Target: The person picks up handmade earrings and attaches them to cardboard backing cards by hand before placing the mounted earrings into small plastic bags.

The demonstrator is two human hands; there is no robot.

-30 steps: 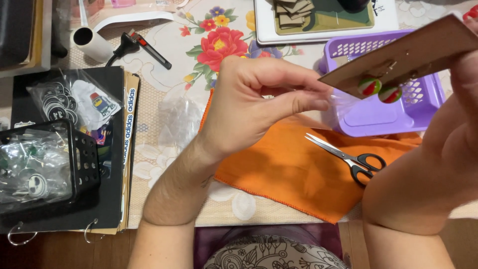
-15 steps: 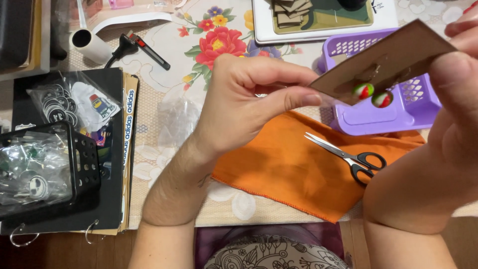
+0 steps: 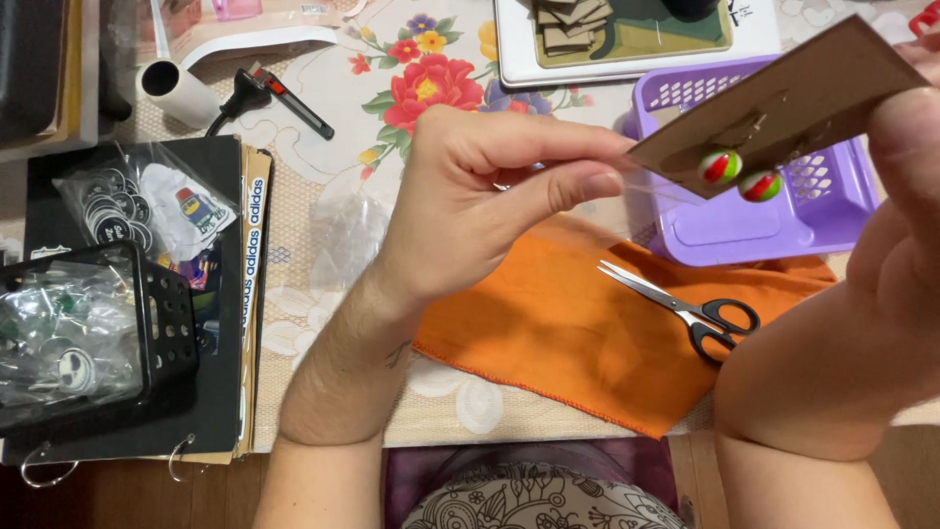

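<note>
My right hand (image 3: 906,167) holds a brown cardboard card (image 3: 793,98) by its right end, tilted above the purple basket. Two small round beads, striped red, green and white (image 3: 720,167) (image 3: 761,185), hang from the card's lower edge. My left hand (image 3: 490,196) reaches in from the left. Its thumb and forefinger are pinched on a thin clear plastic sleeve (image 3: 651,196) at the card's left corner. The sleeve is faint and hard to trace.
A purple plastic basket (image 3: 842,211) sits under the card. An orange cloth (image 3: 568,343) lies on the flowered tablecloth with black-handled scissors (image 3: 685,309) on it. At left stand a black crate of clear bags (image 3: 147,323) and a bag of rings (image 3: 137,206). A white tray (image 3: 636,44) is at the back.
The card has come lower and closer to my left hand. My left thumb and forefinger have closed toward the card's left corner.
</note>
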